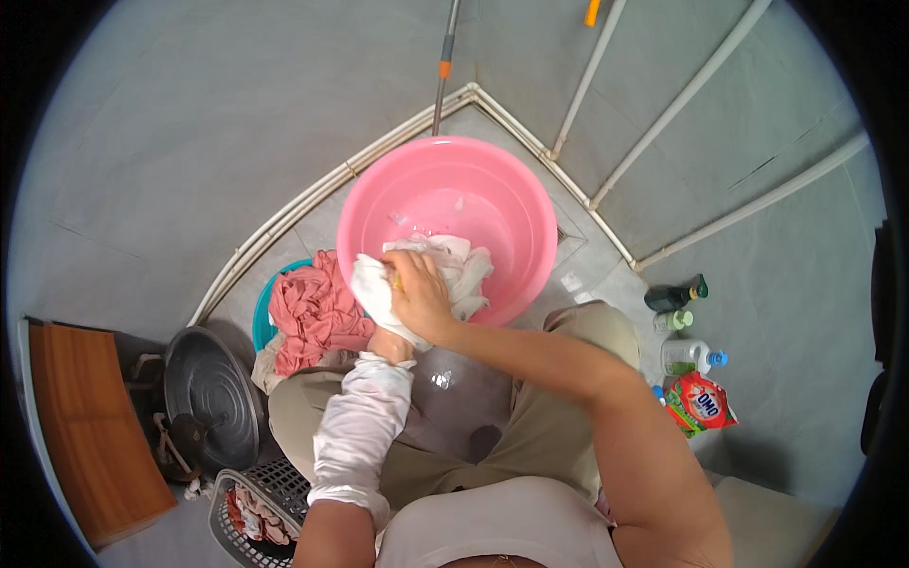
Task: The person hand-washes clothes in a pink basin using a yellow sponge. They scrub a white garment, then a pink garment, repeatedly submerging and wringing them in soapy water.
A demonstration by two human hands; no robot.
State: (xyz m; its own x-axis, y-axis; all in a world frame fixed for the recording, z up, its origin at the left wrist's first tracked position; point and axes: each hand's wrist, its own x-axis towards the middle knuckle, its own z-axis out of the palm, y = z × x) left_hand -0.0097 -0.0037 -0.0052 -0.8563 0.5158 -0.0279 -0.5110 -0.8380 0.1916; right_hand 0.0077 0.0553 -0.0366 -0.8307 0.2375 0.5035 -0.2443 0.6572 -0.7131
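Note:
Over the near-left rim of a large pink plastic basin (522,213), my left hand (392,346) is mostly hidden inside a wet white cloth (373,287); only its wrist area shows. A white fabric sleeve (363,426) covers my left forearm. My right hand (420,297) presses against that cloth, fingers curled around a small yellow piece (397,283), seemingly soap, of which only an edge shows. More white cloth (465,266) is bunched in the basin's near part, partly behind my right hand. Whether my left fingers grip the fabric is hidden.
A teal basin (263,312) with pink clothing (316,305) stands left. Beyond are a dark basin (213,383) and a grey laundry basket (273,479). Several bottles (685,355) and an OMO detergent bag (699,405) line the right wall. White pipes (682,92) and a pole (445,64) stand behind.

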